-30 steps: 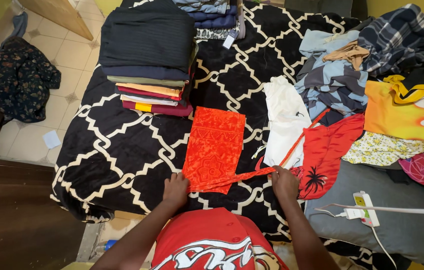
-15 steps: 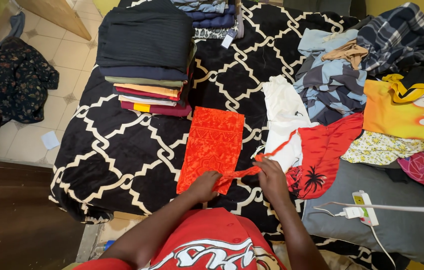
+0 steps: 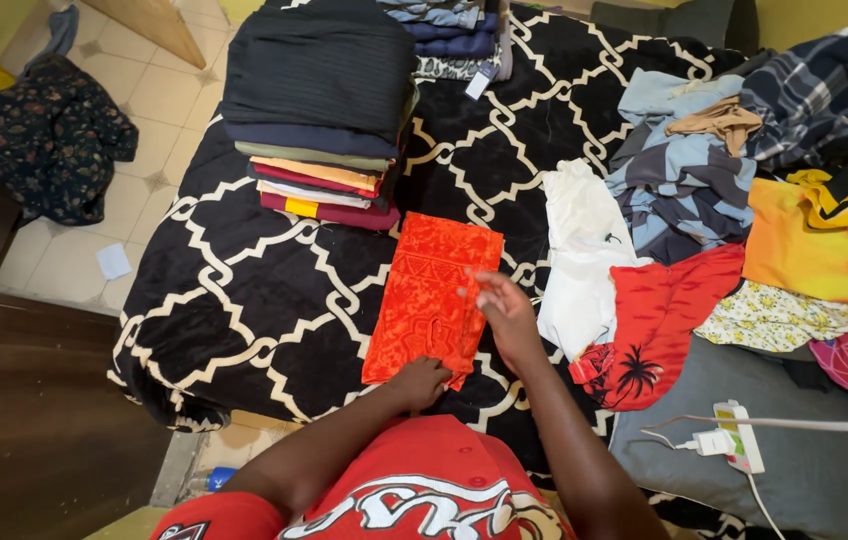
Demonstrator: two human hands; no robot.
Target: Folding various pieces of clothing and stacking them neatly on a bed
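Note:
An orange patterned cloth lies folded into a narrow rectangle on the black-and-white blanket of the bed. My left hand pinches its near bottom edge. My right hand rests on the cloth's right edge, fingers pressing it flat. Just beyond the cloth stands a tall stack of folded clothes with a dark ribbed piece on top.
A heap of unfolded clothes covers the right of the bed, with a white garment and a red palm-print piece nearest. A white power strip lies on grey fabric. Dark floral clothing sits on the tiled floor.
The orange strip that stuck out to the right has been folded onto the cloth. My right hand moved up onto the cloth's right edge and my left hand shifted to its bottom edge.

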